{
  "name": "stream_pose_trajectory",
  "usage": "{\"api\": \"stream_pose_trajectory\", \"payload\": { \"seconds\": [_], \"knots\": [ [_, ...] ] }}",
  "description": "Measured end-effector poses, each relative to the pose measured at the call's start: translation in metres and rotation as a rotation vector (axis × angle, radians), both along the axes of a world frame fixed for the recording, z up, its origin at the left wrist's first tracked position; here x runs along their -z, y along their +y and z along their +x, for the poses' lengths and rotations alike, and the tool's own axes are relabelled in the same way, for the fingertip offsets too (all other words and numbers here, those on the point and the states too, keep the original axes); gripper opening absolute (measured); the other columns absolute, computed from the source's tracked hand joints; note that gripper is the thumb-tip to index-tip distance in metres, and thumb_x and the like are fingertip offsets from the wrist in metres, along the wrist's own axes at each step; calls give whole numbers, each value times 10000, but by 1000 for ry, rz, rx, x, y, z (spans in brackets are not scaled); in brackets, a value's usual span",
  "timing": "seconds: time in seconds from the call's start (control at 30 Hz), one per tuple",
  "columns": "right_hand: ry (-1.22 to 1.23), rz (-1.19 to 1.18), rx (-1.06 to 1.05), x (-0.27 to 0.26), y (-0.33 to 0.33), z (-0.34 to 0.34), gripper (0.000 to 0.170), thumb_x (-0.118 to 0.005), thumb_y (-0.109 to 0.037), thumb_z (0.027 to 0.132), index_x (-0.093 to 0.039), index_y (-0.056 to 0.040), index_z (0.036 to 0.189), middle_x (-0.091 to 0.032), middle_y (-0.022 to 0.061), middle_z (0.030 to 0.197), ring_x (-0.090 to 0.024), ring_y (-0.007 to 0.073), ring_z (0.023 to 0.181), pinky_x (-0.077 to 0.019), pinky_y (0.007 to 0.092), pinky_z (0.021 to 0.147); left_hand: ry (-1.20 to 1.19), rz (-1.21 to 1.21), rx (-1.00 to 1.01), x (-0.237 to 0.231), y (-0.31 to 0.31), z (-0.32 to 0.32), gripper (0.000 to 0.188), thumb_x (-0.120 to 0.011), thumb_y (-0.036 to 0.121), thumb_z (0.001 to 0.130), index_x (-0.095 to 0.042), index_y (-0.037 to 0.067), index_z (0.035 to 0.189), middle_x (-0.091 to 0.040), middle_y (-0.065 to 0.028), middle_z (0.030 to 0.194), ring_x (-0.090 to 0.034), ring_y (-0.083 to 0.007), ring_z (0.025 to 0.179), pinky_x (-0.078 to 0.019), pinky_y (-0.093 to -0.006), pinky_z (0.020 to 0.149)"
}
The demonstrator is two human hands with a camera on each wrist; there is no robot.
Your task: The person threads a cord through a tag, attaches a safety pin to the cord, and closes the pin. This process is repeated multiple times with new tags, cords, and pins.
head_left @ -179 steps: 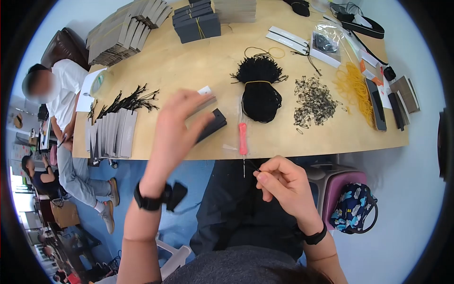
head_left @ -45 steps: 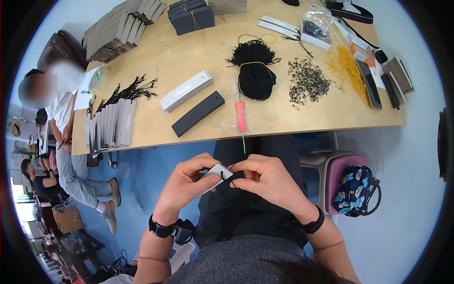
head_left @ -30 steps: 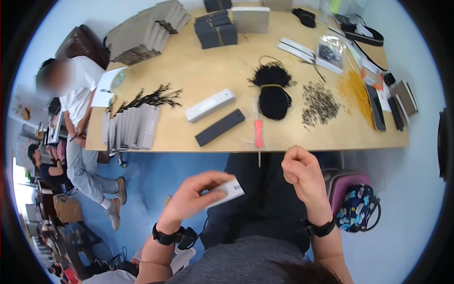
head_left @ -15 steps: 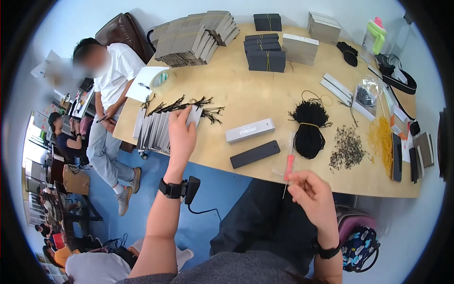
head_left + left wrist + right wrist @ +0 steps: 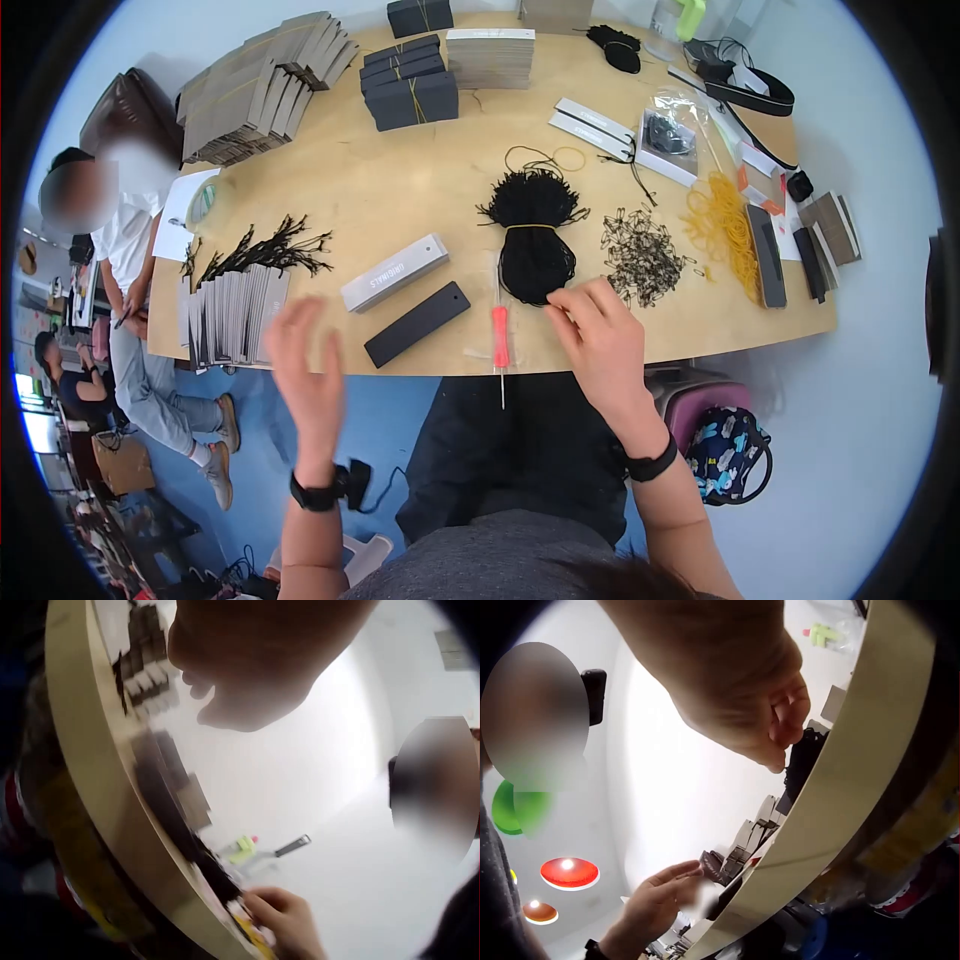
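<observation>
Left hand (image 5: 305,360) up at the table's (image 5: 400,180) front edge, just beside the right end of the row of gray tags (image 5: 235,318). Fingers spread, thumb apart, slightly blurred; grip wide open, nothing in it.

Right hand (image 5: 608,350) over the front part of the table, fingers bent, thumb and index tips close together. Tips at the lower right edge of the black cord bundle (image 5: 537,268), so bundle lies ahead and left of the grip, not inside the palm. Grip nearly closed; can't tell if a single cord is pinched. Right wrist view also has the fingertips right by the black cords.

Bundle lies on table, yellow band round it, knotted ends fanned out on the far side, loops toward the person. Pink-handled tool (image 5: 500,338) just left of and nearer than the bundle, metal shaft sticking out past table edge. Safety pins (image 5: 645,258) heaped right of the bundle, yellow rubber bands (image 5: 728,235) beyond them. White "ORIGINALS" tag stack (image 5: 396,275) and black tag stack (image 5: 417,325) lie side by side between the gray tags and the tool. Black cords (image 5: 262,252) spread at the far end of the gray tags.
</observation>
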State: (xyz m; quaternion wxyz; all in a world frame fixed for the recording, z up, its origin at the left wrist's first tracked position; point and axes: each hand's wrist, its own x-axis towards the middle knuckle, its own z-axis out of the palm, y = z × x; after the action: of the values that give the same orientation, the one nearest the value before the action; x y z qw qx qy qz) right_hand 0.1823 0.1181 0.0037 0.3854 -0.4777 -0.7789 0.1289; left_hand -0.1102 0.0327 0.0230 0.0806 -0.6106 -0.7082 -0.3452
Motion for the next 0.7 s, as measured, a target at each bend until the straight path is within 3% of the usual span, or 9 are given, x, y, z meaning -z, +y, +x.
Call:
{"api": "stream_pose_trajectory", "payload": {
  "seconds": [0.2, 0.23, 0.3, 0.33, 0.4, 0.43, 0.5, 0.6, 0.7],
  "knots": [
    [-112, 113, 21, 8, 8, -5, 106, -737, -75, 815, -645, -75, 868, -549, 62, 825, -610, 242, 704, -497, 363, 588, -580, -219, 499, 2, -14, 67, 277, -612, -46, 905, -674, 18, 1167, -676, -117, 1069, -670, -249, 977, -521, -321, 855],
    [-75, 103, 16, 6, 6, -4, 104, -732, -74, 818, -637, -73, 860, -542, 63, 817, -607, 246, 703, -497, 366, 585, -583, -215, 499, 0, -13, 76, 277, -612, -46, 905, -674, 18, 1167, -676, -117, 1069, -670, -249, 977, -521, -321, 855],
    [-48, 91, 9, 0, -1, -5, 109, -729, -73, 806, -634, -72, 860, -537, 63, 813, -605, 252, 704, -495, 371, 582, -1176, -547, 532, -8, -8, 91, 245, -538, 51, 1008, -639, -18, 1221, -694, -124, 1103, -682, -201, 979, -537, -311, 863],
    [-17, 79, 4, -4, -6, -6, 115, -726, -72, 795, -631, -71, 861, -533, 63, 809, -602, 259, 705, -494, 377, 579, -1177, -545, 533, -8, -3, 97, 245, -538, 51, 1008, -639, -18, 1221, -694, -124, 1103, -682, -201, 979, -537, -311, 863],
    [-38, 144, -66, -9, -17, -7, 127, -720, -69, 773, -620, -72, 851, -524, 66, 799, -595, 263, 697, -488, 378, 574, -1518, -764, 544, -8, 11, 104, 341, -496, 208, 1064, -606, -35, 1275, -699, -130, 1089, -687, -189, 954, -552, -337, 864],
    [-57, 204, -137, -11, -24, -8, 139, -714, -65, 751, -609, -73, 841, -516, 69, 789, -588, 268, 689, -482, 379, 569, -1518, -761, 546, -5, 17, 106, 341, -496, 208, 1064, -606, -35, 1275, -699, -130, 1089, -687, -189, 954, -552, -337, 864],
    [-87, 242, -192, -15, -41, -11, 166, -738, -48, 733, -622, -69, 850, -544, 68, 788, -593, 258, 672, -485, 365, 567, -1844, -836, 538, 8, 28, 107, 417, -487, 300, 1069, -590, -30, 1302, -695, -121, 1076, -676, -176, 957, -545, -337, 865],
    [-131, 295, -273, -14, -65, -12, 200, -763, -35, 702, -632, -60, 851, -562, 60, 778, -589, 243, 652, -479, 350, 559, -1907, -879, 541, 24, 37, 105, 387, -514, 290, 1057, -603, -5, 1291, -693, -85, 1061, -664, -172, 972, -530, -333, 894],
    [-151, 232, -433, -15, -87, -12, 227, -763, -18, 676, -616, -68, 842, -554, 48, 793, -582, 229, 650, -481, 325, 563, -1935, -899, 516, 22, 36, 103, 363, -533, 270, 1049, -606, -6, 1274, -653, -8, 953, -593, -116, 837, -499, -280, 803]
  ]
}}
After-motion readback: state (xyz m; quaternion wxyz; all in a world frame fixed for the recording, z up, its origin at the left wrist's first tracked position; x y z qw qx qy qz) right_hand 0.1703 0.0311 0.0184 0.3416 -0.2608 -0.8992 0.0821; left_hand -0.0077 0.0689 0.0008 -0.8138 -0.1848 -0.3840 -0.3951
